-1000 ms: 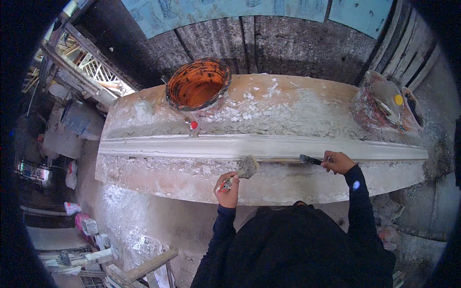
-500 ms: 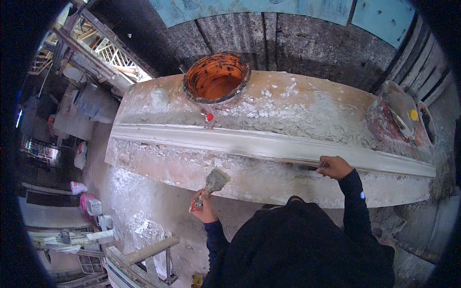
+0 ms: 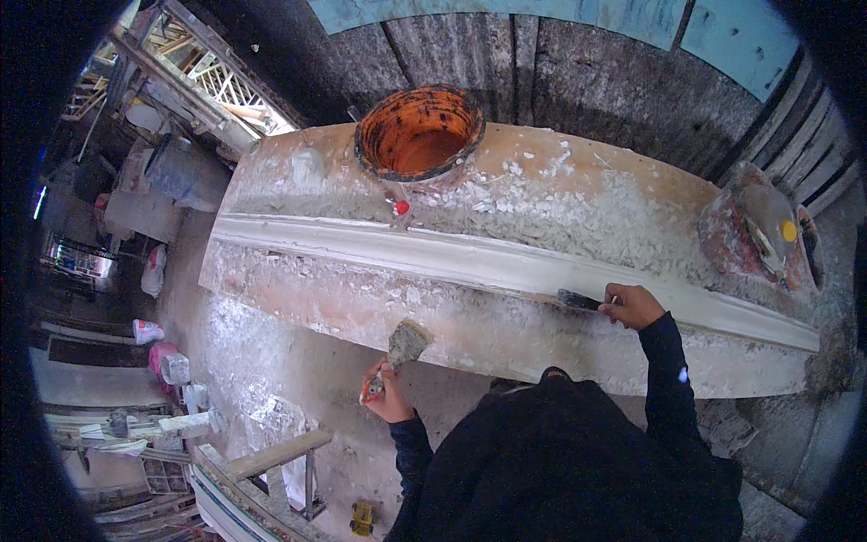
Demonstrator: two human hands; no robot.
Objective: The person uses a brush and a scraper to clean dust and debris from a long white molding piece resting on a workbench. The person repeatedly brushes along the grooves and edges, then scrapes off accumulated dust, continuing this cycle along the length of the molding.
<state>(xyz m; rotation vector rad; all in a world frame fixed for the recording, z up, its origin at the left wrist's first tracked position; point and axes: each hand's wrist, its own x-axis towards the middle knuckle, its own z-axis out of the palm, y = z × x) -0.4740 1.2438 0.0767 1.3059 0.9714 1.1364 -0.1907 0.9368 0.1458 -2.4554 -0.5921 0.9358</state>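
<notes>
My left hand [image 3: 388,395] is closed around the red-marked handle of a broad putty knife [image 3: 411,341], its blade coated with grey-white paste. It is held over the near edge of the worktable [image 3: 298,303]. My right hand [image 3: 633,307] grips the handle of a narrow, dark-bladed putty knife [image 3: 580,299]. That blade points left, at the near edge of a long white plaster moulding [image 3: 433,248]. The moulding stretches across the table from left to right. Whether the blade touches it I cannot tell.
An orange bucket [image 3: 420,135] with a dark, crusted rim stands at the table's far side. Plaster crumbs [image 3: 533,172] and a small red object [image 3: 402,208] lie nearby. A plaster-smeared container [image 3: 745,226] sits at the right end. Wooden frames [image 3: 280,461] stand on the lower left.
My right hand has turned and shifted slightly, so the narrow putty knife's blade now shows its flat face. My left hand keeps its hold on the broad knife. The view has shifted slightly.
</notes>
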